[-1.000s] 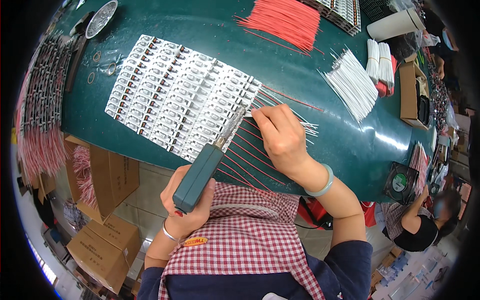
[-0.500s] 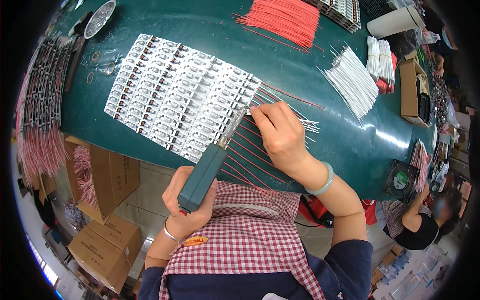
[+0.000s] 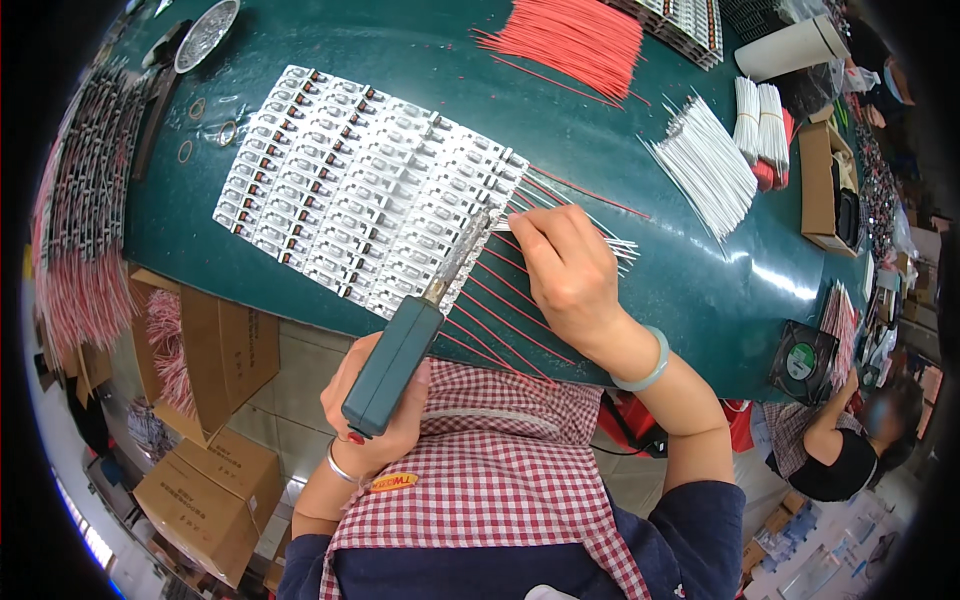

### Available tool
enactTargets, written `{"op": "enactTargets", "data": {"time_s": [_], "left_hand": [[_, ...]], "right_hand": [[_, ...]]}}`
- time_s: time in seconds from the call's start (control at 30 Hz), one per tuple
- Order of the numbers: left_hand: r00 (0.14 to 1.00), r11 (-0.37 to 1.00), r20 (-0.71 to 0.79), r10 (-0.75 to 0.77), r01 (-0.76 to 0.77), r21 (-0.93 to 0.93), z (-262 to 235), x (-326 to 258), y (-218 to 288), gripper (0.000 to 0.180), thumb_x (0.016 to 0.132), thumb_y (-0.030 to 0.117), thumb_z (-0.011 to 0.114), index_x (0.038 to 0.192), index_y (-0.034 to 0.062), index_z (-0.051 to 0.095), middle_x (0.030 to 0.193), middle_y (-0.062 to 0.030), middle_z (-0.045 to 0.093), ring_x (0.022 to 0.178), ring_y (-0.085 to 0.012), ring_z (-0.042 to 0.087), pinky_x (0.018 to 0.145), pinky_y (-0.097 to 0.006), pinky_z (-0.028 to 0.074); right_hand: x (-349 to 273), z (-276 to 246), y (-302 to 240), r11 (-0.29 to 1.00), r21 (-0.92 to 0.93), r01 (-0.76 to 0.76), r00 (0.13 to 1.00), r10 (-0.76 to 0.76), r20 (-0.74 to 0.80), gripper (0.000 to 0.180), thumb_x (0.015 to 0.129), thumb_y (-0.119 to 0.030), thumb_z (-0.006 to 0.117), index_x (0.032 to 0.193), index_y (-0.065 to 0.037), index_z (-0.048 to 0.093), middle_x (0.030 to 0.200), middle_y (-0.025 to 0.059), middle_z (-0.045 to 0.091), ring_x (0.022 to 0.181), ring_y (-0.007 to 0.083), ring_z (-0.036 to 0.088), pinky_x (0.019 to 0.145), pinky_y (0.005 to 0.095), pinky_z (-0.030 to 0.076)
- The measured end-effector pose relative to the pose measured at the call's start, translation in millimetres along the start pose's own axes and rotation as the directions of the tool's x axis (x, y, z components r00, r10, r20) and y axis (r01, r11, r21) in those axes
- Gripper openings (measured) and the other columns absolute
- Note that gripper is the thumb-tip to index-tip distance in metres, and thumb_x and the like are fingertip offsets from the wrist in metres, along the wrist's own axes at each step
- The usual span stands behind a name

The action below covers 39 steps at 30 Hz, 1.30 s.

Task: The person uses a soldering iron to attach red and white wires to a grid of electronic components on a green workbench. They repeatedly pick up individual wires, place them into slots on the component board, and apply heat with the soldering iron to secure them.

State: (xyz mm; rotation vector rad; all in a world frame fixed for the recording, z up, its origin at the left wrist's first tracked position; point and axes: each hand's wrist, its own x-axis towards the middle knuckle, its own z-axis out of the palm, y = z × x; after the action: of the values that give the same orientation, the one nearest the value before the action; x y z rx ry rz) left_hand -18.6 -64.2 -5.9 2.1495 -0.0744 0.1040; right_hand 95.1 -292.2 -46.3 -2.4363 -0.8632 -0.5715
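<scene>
My left hand (image 3: 403, 425) is closed round the dark green handle of a soldering iron (image 3: 392, 362). Its metal shaft points up and right, and the tip rests at the right edge of a white panel of small circuit boards (image 3: 345, 185). Close beside the tip, my right hand (image 3: 572, 275) pinches a thin white wire at that edge; the fingertips partly cover the joint. Several red wires (image 3: 508, 315) fan out from the panel's lower right edge. Other white wires (image 3: 622, 248) stick out beyond my right fingers.
Piles of red wires (image 3: 570, 45) and white wires (image 3: 700, 165) lie on the green table (image 3: 690, 310). A metal dish (image 3: 207, 36) sits far left, above rubber bands (image 3: 228, 132). Wired strips (image 3: 90, 210) hang at the left edge. A co-worker (image 3: 835, 440) sits at right.
The iron's handle has shifted slightly down and left with my left hand, showing more of its shaft. My right hand has moved a little to the right, still pinching at the panel edge.
</scene>
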Motion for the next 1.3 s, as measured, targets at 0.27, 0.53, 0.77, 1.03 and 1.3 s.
{"op": "enactTargets", "data": {"time_s": [0.27, 0.53, 0.77, 1.03, 1.3], "left_hand": [[1.0, 1.0, 0.016, -0.018, 0.018, 0.002, -3, -3, -1, 0.021, 0.078, -0.002, 0.074, 0.098, -0.0064, 0.068, 0.096, -0.0175, 0.069, 0.079, -0.0278, 0.07, 0.069, -0.031, 0.055], [0.998, 0.998, -0.007, 0.064, -0.064, -0.011, 0, 3, 1, 0.02, 0.074, -0.005, 0.074, 0.093, -0.0066, 0.067, 0.092, -0.0161, 0.068, 0.077, -0.0271, 0.069, 0.068, -0.031, 0.054], [1.0, 0.999, -0.008, 0.003, -0.003, -0.036, 1, 1, 4, 0.02, 0.07, -0.008, 0.074, 0.088, -0.0043, 0.066, 0.088, -0.0145, 0.066, 0.074, -0.0263, 0.066, 0.065, -0.03, 0.053], [0.996, 0.997, -0.029, 0.08, -0.08, 0.01, -3, -4, -1, 0.02, 0.073, -0.006, 0.074, 0.092, -0.0055, 0.068, 0.09, -0.0158, 0.067, 0.074, -0.0278, 0.067, 0.065, -0.032, 0.054], [0.996, 0.996, -0.04, 0.083, -0.082, 0.017, -6, -6, 2, 0.02, 0.075, -0.004, 0.074, 0.094, -0.006, 0.069, 0.095, -0.0182, 0.068, 0.08, -0.03, 0.07, 0.07, -0.033, 0.056]], "right_hand": [[-6, -1, -8, 1.0, 0.03, -0.005, 1.0, 0.005, 0.011, 0.031, 0.07, -0.001, 0.065, 0.1, 0.006, 0.066, 0.092, 0.0113, 0.063, 0.081, 0.0242, 0.06, 0.062, 0.0315, 0.051], [-3, -2, -10, 1.0, 0.013, 0.001, 1.0, -0.001, 0.03, 0.031, 0.07, -0.002, 0.065, 0.1, 0.007, 0.066, 0.091, 0.0113, 0.062, 0.08, 0.0241, 0.059, 0.061, 0.0312, 0.051], [-2, 0, -12, 1.0, -0.015, 0.009, 0.999, -0.008, 0.041, 0.031, 0.07, -0.002, 0.065, 0.099, 0.008, 0.066, 0.091, 0.0116, 0.062, 0.08, 0.0237, 0.059, 0.061, 0.0311, 0.051], [-2, 0, -12, 1.0, -0.024, 0.014, 0.999, -0.013, 0.033, 0.031, 0.069, -0.002, 0.065, 0.098, 0.008, 0.066, 0.092, 0.012, 0.062, 0.08, 0.0237, 0.059, 0.061, 0.0307, 0.051], [-5, -1, -14, 1.0, -0.016, 0.011, 0.999, -0.011, 0.031, 0.033, 0.068, -0.002, 0.065, 0.1, 0.007, 0.066, 0.094, 0.0118, 0.062, 0.082, 0.0236, 0.059, 0.061, 0.0305, 0.051]]}}
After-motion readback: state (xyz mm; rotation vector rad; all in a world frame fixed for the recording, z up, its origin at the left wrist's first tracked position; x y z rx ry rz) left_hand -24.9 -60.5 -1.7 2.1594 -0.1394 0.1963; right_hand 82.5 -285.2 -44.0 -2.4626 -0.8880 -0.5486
